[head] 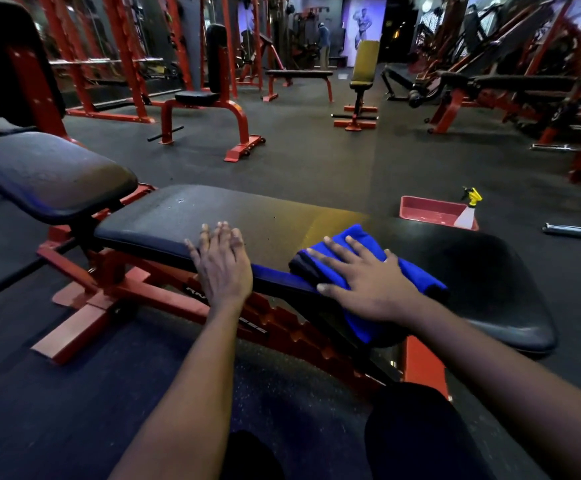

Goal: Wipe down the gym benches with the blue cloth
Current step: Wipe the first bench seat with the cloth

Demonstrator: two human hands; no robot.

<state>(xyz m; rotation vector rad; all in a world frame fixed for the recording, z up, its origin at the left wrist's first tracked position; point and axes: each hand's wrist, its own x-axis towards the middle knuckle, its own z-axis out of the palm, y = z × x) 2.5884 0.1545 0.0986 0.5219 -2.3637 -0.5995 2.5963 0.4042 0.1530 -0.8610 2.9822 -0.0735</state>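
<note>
Knee (413, 427) nearest | right hand (368, 289): fingers wide, pressing cloth (417, 277) | left hand (223, 268): fingers flat on backrest (213, 206) | overlap long strokes

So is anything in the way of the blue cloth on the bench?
Only the left hand, resting flat on the bench pad just left of the blue cloth. The right hand presses the cloth, and the pad to its right looks bare.

Dim gym light, wide-angle edge distortion
</note>
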